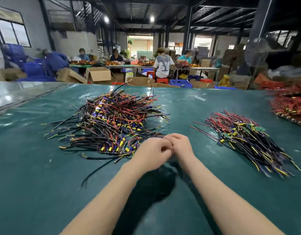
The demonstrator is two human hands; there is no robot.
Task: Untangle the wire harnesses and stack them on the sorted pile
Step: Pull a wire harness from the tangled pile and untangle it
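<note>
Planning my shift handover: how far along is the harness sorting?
Done: a sorted pile lies aligned on the right of the green table. In hand: the left hand and right hand meet at the near edge of the tangled heap; whether they hold a harness is blurred. Left: that heap looks larger, so most remains.

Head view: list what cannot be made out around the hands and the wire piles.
Head view: what the left hand and right hand hold, if anything; their curled, blurred fingers cover it.
Head view: the red wire pile's extent; the right edge cuts it off, and it is blurred.
Head view: single harnesses in the tangled pile; too small, overlapping.
</note>
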